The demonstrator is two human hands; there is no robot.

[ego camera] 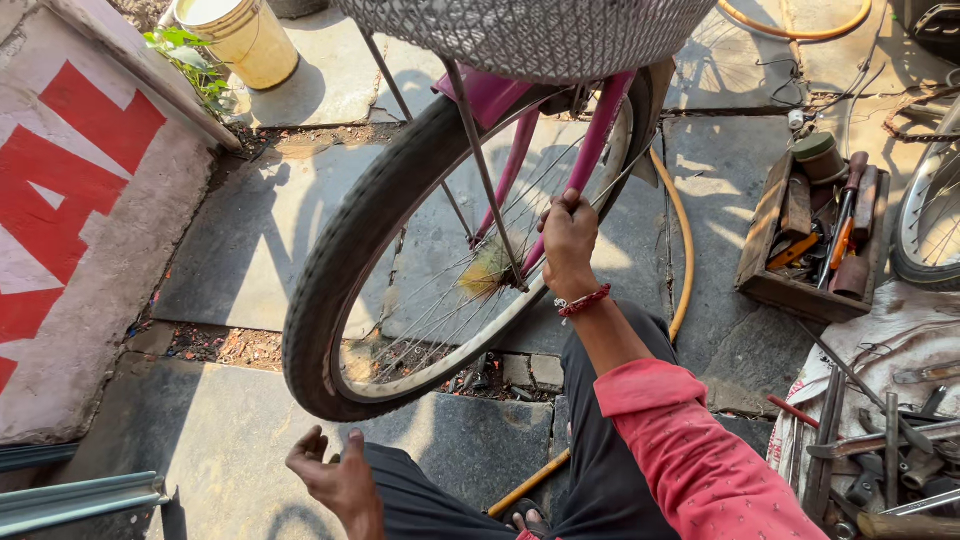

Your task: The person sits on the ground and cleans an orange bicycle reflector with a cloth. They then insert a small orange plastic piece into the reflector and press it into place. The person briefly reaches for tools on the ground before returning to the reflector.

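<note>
Right hand (pixel 568 238) pinches a thin metal spoke on the black-tyred pink bicycle wheel (pixel 340 270), work unfinished; left hand (pixel 335 480) rests spread, empty, near.

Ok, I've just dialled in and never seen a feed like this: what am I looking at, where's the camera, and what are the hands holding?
There is no machine here: a person works with bare hands, and the one camera sits on their head, looking down. The right hand, with a red thread bracelet, is closed on a thin spoke of a bicycle wheel on a pink frame. The left hand rests open on the knee, holding nothing. A wire basket hangs above the wheel. On the stone floor to the right stand a wooden toolbox and loose metal tools on a cloth; a bucket stands top left.
</note>
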